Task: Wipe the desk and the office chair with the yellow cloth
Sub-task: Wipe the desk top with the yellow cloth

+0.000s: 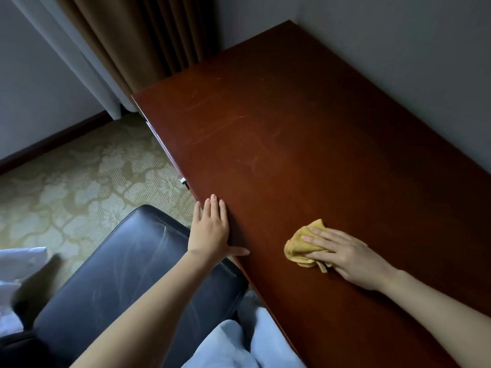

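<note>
Yellow cloth (pixel 297 249) lies bunched on the desk (pixel 305 115), lower right of ctr in the frame, near the desk's front edge but not over it. R hand (pixel 345 254) lies on top of it, palm down. Its fingers (pixel 326 234) are straight and close together and press on the cloth's right half. Fingertips stop approx mid-cloth, so the crumpled left part and a peak at the top stick out beyond them. A bit of cloth also shows under the hand's lower edge. Thumb mostly hidden, can't tell if it pinches the cloth.

L hand (pixel 211 229) is at ctr frame, flat on the desk's front edge, holding nothing. Its four fingers are straight and side by side, pointing to the top of the frame, w/ the little finger just off the edge. Thumb is splayed wide to the right, flat on the wood. The two hands are apart, w/ bare wood btwn them.

Desk top is dark red-brown wood w/ faint streaks and scratches, running from btm right up to top ctr along a grey wall (pixel 398 49). A small metal drawer handle (pixel 182 180) shows under the front edge.

Office chair (pixel 119 261), black leather, sits lower left, just beside the desk, under the L forearm. Patterned beige carpet (pixel 79 176) at left. Brown curtain (pixel 148 35) w/ a white sheer (pixel 79 57) at top left. White fabric (pixel 18 261) at the left edge. Pale blue clothing (pixel 239 346) at btm ctr.
</note>
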Action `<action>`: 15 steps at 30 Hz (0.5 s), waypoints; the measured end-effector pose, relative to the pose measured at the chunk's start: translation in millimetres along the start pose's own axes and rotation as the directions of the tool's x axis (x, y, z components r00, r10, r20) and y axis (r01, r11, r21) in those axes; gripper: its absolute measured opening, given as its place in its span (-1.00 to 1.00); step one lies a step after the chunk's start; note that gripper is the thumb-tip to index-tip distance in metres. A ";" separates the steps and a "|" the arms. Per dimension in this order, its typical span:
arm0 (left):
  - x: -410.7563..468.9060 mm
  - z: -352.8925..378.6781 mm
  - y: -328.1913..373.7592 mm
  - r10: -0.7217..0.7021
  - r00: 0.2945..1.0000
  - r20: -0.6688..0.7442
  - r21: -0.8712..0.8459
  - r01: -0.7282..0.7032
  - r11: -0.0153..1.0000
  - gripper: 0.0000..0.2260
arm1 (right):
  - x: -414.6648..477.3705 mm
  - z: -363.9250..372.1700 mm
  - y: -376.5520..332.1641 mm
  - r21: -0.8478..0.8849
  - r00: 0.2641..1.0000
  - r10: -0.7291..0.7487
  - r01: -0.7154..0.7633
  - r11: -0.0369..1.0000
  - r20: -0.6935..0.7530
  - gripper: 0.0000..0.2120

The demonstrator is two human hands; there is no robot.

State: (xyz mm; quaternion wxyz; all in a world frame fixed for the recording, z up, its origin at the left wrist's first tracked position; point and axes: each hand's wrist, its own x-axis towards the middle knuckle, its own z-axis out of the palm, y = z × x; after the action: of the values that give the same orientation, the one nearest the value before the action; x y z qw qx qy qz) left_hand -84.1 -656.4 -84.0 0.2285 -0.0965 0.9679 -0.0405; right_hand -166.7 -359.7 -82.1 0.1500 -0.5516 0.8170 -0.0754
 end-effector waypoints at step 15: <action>1.3 6.4 -15.5 -0.015 1.000 0.019 -0.298 0.020 0.954 0.19 | 113.1 -21.8 56.2 0.069 0.874 0.485 -0.485 0.872 0.009 -0.41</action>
State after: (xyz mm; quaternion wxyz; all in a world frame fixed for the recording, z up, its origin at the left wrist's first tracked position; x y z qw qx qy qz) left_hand -79.8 -672.1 -88.4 0.2191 -0.1391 0.9600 0.1048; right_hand -262.4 -443.8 -96.1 0.1796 -0.3234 0.9267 -0.0660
